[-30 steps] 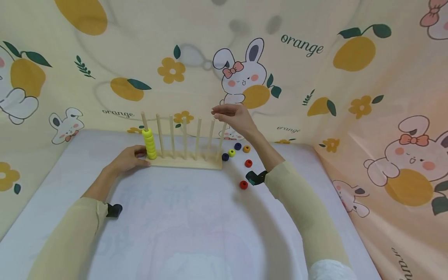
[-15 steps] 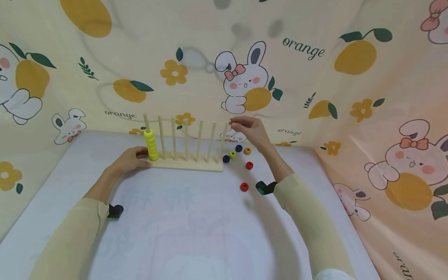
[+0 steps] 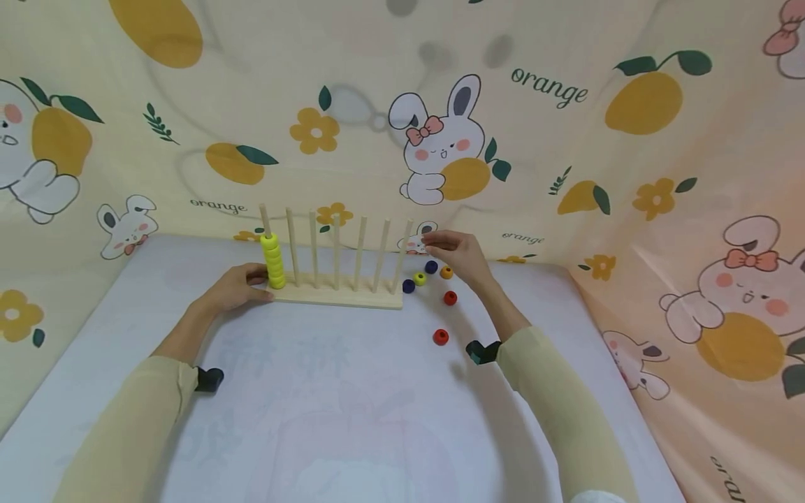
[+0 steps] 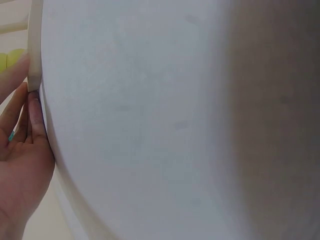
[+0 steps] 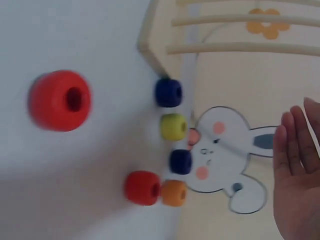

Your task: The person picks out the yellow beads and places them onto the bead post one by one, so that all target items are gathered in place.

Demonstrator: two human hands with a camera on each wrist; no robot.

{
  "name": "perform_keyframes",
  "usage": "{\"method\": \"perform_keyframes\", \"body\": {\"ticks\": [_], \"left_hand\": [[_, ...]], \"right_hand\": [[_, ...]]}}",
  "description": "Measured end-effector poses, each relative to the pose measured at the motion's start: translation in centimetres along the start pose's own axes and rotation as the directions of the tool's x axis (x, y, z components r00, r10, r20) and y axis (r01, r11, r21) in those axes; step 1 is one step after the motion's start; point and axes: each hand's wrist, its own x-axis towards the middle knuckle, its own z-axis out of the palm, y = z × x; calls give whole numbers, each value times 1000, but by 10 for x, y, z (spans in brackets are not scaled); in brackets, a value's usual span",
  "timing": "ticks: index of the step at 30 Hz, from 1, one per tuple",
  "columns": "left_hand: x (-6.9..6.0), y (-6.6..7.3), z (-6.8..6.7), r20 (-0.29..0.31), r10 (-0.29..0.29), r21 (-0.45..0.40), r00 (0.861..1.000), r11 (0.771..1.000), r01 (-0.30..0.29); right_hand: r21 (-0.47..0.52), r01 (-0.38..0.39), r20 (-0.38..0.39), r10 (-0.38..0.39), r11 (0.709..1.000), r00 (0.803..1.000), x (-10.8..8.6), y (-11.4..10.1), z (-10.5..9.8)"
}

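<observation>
A wooden peg rack stands toward the back of the table, with a row of upright pegs on a flat base. Several yellow beads are stacked on its leftmost peg; the other pegs are bare. My left hand holds the left end of the base between thumb and fingers, also seen in the left wrist view, where the rack's end meets the fingertips. My right hand is raised just right of the rightmost peg, over loose beads. In the right wrist view its fingers are fairly straight, with nothing visible in them.
Beside the rack's right end lie two dark blue beads, a yellow bead, an orange bead and a red bead. Another red bead lies nearer the front. A printed cloth hangs behind the table.
My right hand has moved down and to the right, from above the right-hand pegs to beside the last one. The left hand has stayed at the rack's left end.
</observation>
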Motion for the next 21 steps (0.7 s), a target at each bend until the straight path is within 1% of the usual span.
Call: {"method": "perform_keyframes", "body": {"ticks": [5,9,14,16,21], "left_hand": [[-1,2,0,-8,-3,-5,1000,1000,3],[0,1,2,-6,-14,-14,1000,1000,14],[1,-2,3,-15,-34,-10,999,999,34],[1,-2,2,-18,-31,-5,999,1000,31],[0,1,0,-21,-19,-2,1000,1000,19]], "right_hand": [[-4,-8,-33,8,1000,999,-4,18,5],[-16,-25,-27,25,1000,999,-10,35,9],[-5,-1,-21,0,1000,1000,-12,49,15],[-2,3,-21,-3,1000,1000,-13,54,17],[-64,-44,-24,43,997,999,-15,64,19]]}}
